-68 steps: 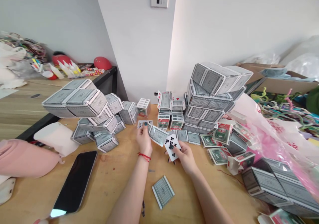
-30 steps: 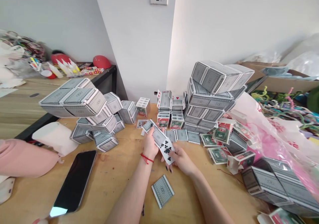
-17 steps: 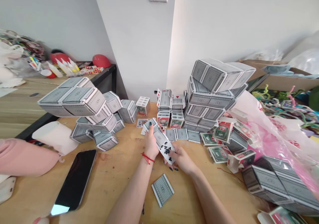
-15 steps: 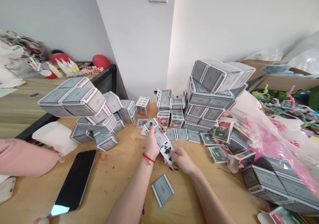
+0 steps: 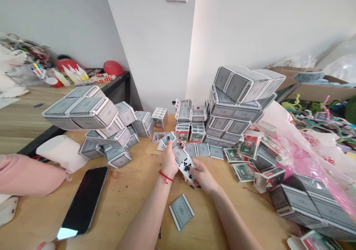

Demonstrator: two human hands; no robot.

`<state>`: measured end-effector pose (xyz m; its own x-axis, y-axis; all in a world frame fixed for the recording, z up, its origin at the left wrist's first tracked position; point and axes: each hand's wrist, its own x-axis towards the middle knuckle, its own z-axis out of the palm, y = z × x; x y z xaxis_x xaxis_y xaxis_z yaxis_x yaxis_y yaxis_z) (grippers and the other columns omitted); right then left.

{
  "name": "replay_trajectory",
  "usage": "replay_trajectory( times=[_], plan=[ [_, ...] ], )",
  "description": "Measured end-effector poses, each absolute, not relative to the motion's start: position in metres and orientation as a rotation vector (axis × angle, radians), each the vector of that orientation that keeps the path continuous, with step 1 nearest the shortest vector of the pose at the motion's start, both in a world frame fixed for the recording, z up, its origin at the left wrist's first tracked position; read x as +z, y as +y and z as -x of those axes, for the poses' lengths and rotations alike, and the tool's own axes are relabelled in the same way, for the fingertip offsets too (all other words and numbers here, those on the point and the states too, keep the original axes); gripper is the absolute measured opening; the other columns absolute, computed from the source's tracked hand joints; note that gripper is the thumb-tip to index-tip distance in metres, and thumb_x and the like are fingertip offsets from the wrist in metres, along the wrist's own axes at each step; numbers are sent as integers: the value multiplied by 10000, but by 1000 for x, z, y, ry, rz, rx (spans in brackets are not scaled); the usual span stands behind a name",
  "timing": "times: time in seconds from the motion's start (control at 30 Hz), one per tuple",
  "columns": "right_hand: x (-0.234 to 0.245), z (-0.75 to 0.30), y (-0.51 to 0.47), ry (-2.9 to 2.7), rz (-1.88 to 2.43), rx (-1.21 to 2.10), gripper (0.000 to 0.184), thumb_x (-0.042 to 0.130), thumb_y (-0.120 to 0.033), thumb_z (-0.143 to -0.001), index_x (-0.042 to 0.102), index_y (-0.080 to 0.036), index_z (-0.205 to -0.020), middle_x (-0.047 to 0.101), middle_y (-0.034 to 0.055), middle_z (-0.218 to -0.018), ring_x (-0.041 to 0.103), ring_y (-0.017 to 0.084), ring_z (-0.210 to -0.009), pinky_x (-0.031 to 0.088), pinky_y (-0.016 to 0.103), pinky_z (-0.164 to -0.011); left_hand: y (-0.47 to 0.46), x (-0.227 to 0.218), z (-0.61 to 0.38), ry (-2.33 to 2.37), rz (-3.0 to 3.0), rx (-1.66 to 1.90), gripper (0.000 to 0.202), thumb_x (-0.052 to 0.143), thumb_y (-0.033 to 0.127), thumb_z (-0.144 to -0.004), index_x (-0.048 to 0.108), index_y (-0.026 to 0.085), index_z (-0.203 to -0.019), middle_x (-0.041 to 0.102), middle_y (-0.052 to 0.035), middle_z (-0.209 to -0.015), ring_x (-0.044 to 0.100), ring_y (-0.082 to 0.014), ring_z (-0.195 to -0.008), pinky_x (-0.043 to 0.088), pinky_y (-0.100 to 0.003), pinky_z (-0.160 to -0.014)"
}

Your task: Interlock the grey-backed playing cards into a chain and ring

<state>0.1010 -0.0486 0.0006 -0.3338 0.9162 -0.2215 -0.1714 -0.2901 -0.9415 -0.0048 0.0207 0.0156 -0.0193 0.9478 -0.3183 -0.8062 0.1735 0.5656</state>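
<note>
Between the pinching fingers of the left hand is a grey card; the right hand pinches a clubs card against it; below their fingers lies 1 square card.

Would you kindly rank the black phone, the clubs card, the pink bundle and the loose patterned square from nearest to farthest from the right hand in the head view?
From the right hand:
1. Clubs card, held by it.
2. Loose patterned square, lying on the table, toward the person.
3. Black phone, to the left.
4. Pink bundle, farther left, at the picture's edge.
</note>
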Motion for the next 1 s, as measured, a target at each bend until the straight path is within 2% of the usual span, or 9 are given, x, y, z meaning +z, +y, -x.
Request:
replay_trajectory(
  times=[0.17, 0.57, 0.73, 0.83, 1.0],
  plan=[
    [3, -100, -48, -1143, 1099, 1711, 184, 483, -328, -719, 416, -189, -818, 588, -34, -568, 431, 54, -317, 222, 151, -297, 23, 10, 5, 635, -223, 1432, 249, 579, 312, -724, 556, 178, -932, 574, 15, -634, 518, -81, -491, 425, -215, -545],
    [2, -101, -47, -1130, 1086, 1742, 133, 475, -281, -714, 413, -183, -779, 601, -20, -574, 442, 58, -325, 227, 148, -296, 14, 15, 2, 840, -414, 1438, 294, 610, 412, -676, 554, 149, -796, 577, 7, -605, 516, -81, -462, 412, -212, -518],
    [1, -98, -47, -1105, 1124, 1713, 169, 487, -335, -710, 437, -174, -728, 554, -26, -497, 439, 68, -322, 244, 159, -289, 12, 18, -1, 822, -450, 1421, 298, 589, 424, -691, 567, 151, -809, 578, 4, -598, 528, -91, -481, 412, -209, -502],
    [-1, -98, -48, -1092, 1110, 1700, 152, 481, -317, -713, 449, -172, -742, 529, -34, -457, 436, 76, -320, 263, 165, -291, 10, 19, -4, 827, -442, 1397, 308, 596, 433, -683, 577, 150, -804, 590, -5, -601, 540, -100, -483, 407, -207, -484],
    [-1, -101, -48, -1022, 1131, 1692, 178, 497, -298, -714, 407, -181, -814, 606, -14, -577, 466, 75, -335, 271, 151, -274, 6, 20, -9, 871, -388, 1380, 315, 602, 440, -681, 584, 138, -770, 586, -7, -557, 515, -98, -425, 380, -204, -431]
  ],
)
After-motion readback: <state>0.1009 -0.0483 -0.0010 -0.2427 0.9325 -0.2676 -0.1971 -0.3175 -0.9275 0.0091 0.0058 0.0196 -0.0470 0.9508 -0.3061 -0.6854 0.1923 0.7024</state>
